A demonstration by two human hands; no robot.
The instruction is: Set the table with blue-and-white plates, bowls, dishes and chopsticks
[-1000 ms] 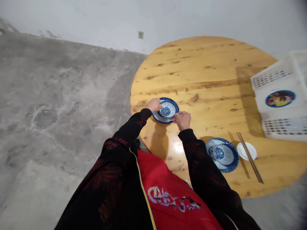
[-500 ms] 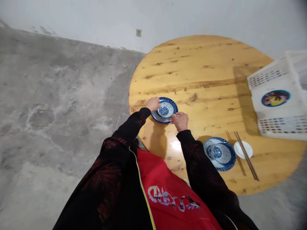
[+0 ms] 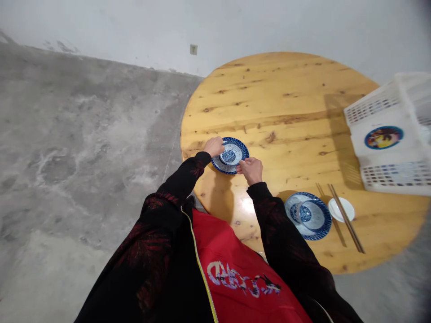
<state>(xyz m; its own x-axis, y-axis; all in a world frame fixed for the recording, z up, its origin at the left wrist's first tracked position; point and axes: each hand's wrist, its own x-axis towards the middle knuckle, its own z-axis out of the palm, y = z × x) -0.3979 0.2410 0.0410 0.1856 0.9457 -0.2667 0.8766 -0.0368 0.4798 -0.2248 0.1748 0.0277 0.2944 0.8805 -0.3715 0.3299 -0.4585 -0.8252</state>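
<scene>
A small blue-and-white bowl (image 3: pixel 230 155) sits on a blue-rimmed plate (image 3: pixel 239 142) near the left edge of the round table. My left hand (image 3: pixel 214 146) is closed at the bowl's left rim. On the opposite side, my right hand (image 3: pixel 251 170) pinches the bowl's lower-right rim, its fingers over the plate's edge. The fingertips are partly hidden, and both hands are close to the plate too.
Right of my right sleeve, a second patterned plate (image 3: pixel 323 215) carries a bowl (image 3: pixel 308 214). Chopsticks (image 3: pixel 346 220) lie across a small white dish (image 3: pixel 350 209). A white basket (image 3: pixel 387 154) stands on the wooden table (image 3: pixel 269 98) at the right.
</scene>
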